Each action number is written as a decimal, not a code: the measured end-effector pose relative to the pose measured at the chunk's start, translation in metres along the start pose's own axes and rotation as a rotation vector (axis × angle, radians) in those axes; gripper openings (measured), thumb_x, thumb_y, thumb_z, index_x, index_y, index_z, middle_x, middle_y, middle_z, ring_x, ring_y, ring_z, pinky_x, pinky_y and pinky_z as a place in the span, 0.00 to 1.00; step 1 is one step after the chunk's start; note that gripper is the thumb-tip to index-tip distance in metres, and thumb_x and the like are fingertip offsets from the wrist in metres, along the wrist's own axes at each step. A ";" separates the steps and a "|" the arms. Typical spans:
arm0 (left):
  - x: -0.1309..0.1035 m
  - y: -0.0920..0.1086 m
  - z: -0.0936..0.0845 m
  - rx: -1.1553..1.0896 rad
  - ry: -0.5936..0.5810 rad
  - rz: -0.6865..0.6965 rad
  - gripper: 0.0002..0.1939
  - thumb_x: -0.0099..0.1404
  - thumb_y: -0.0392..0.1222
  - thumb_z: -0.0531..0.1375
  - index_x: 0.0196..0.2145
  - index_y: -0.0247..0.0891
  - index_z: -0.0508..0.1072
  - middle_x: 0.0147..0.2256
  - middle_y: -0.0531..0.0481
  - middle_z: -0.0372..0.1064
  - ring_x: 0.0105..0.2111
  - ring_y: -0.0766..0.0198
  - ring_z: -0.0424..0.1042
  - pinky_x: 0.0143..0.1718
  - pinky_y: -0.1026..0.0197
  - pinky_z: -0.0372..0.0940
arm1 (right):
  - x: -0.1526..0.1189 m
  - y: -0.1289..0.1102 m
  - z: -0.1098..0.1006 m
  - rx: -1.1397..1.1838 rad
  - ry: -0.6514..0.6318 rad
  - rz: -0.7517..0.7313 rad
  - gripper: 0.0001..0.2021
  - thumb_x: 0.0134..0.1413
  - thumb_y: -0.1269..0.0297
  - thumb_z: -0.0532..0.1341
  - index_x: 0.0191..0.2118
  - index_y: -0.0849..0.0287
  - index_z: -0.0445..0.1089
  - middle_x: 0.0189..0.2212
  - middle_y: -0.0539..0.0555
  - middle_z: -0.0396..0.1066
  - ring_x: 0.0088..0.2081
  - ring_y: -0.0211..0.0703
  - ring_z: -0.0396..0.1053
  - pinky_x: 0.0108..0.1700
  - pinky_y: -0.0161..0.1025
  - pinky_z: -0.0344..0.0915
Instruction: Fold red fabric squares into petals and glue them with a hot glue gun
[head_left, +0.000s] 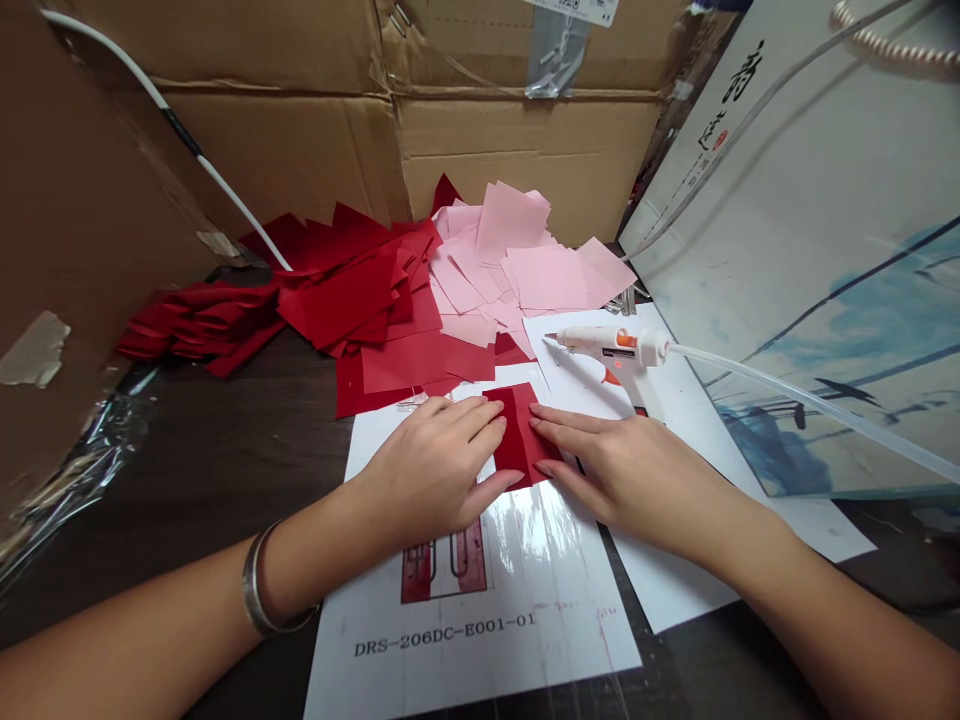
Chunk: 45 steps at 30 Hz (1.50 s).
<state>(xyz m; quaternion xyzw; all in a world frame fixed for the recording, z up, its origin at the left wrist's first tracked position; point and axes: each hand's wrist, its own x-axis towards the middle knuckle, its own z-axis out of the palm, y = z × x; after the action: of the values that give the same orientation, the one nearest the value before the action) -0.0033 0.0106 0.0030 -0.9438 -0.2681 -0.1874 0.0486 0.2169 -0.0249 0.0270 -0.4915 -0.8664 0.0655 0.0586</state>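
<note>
Right now I have a small, deep-red rectangular piece of thin fabric or paper [519, 440] flat on a glossy white sheet with printed lettering [555, 625], with its upper part near the sheet's far edge. My left hand [431, 460] reaches in from one side, fingertips and thumb on the red piece's left part, and my right hand [637, 475] meets it from the other, fingertips on its right edge. Both hands are loosely spread, fingers extended rather than closed around anything. A line runs down the piece between them, where a darker strip meets a brighter one; I can't tell whether it is a fold or an overlap. I judge this to be a flattening or lining-up step, and adjusting it further would call for light, level pressure from both sides, so the edges don't skew or pucker. Beyond my fingers lie a heap of loose deep-red pieces [341, 295] and, beside it, a heap of pale-pink pieces [517, 225]. Off to my right, a white glue gun with an orange trigger [600, 342] lies on plain white paper [667, 580], near my right hand but out of both hands, its nozzle pointing towards the heaps
</note>
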 end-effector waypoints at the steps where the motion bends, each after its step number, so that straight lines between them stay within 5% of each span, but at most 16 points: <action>1: 0.000 0.000 0.000 0.001 0.001 -0.001 0.20 0.67 0.49 0.57 0.45 0.27 0.74 0.46 0.37 0.74 0.44 0.49 0.73 0.41 0.52 0.65 | 0.000 0.000 0.000 -0.002 -0.011 0.001 0.17 0.63 0.64 0.53 0.55 0.57 0.69 0.55 0.52 0.70 0.42 0.52 0.77 0.42 0.52 0.75; 10: 0.000 0.000 0.000 0.014 -0.037 0.000 0.20 0.69 0.49 0.55 0.47 0.28 0.74 0.47 0.38 0.74 0.45 0.49 0.73 0.41 0.51 0.65 | -0.001 0.001 -0.001 -0.009 0.000 -0.009 0.18 0.62 0.65 0.54 0.57 0.57 0.68 0.56 0.51 0.69 0.43 0.51 0.76 0.43 0.51 0.75; 18: -0.002 -0.004 0.005 -0.019 -0.067 0.021 0.23 0.70 0.48 0.53 0.53 0.26 0.71 0.54 0.37 0.69 0.56 0.48 0.67 0.54 0.45 0.63 | 0.002 0.002 0.000 0.001 0.027 -0.048 0.19 0.62 0.65 0.54 0.58 0.55 0.67 0.59 0.48 0.65 0.45 0.50 0.76 0.44 0.50 0.75; 29: -0.003 -0.003 0.005 0.010 -0.056 0.017 0.24 0.70 0.49 0.53 0.53 0.26 0.71 0.54 0.38 0.70 0.54 0.48 0.69 0.54 0.45 0.66 | 0.001 0.001 0.002 0.055 0.040 -0.040 0.18 0.62 0.64 0.55 0.56 0.56 0.68 0.56 0.50 0.69 0.46 0.48 0.75 0.50 0.48 0.72; 45: -0.003 -0.003 0.006 -0.004 -0.062 -0.006 0.24 0.70 0.50 0.52 0.54 0.27 0.71 0.54 0.38 0.69 0.56 0.47 0.67 0.56 0.44 0.64 | 0.001 0.001 0.001 0.074 0.018 -0.041 0.17 0.62 0.65 0.55 0.54 0.56 0.70 0.53 0.50 0.72 0.45 0.48 0.76 0.48 0.50 0.74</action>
<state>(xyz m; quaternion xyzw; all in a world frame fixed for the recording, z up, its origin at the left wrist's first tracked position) -0.0049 0.0128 -0.0034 -0.9484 -0.2720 -0.1587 0.0377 0.2174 -0.0236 0.0255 -0.4717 -0.8727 0.0918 0.0861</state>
